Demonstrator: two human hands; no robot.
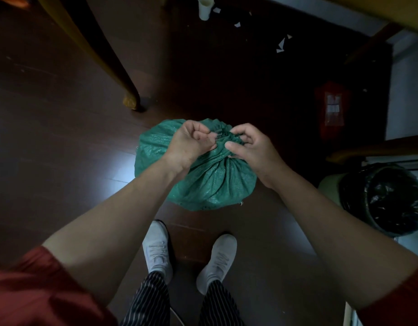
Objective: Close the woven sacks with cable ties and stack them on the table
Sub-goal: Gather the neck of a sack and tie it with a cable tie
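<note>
A full green woven sack (210,184) stands on the dark wooden floor in front of my feet. Its mouth is gathered into a pleated bunch (221,135) at the top. My left hand (191,142) grips the bunch from the left with curled fingers. From the right, my right hand (248,144) pinches the same bunch with thumb and fingers. No cable tie shows clearly between my fingers; the light is dim.
A yellow table leg (114,67) slants down at the upper left. A bin lined with a black bag (389,198) stands at the right. A red packet (332,109) and white paper scraps (282,44) lie on the floor beyond the sack.
</note>
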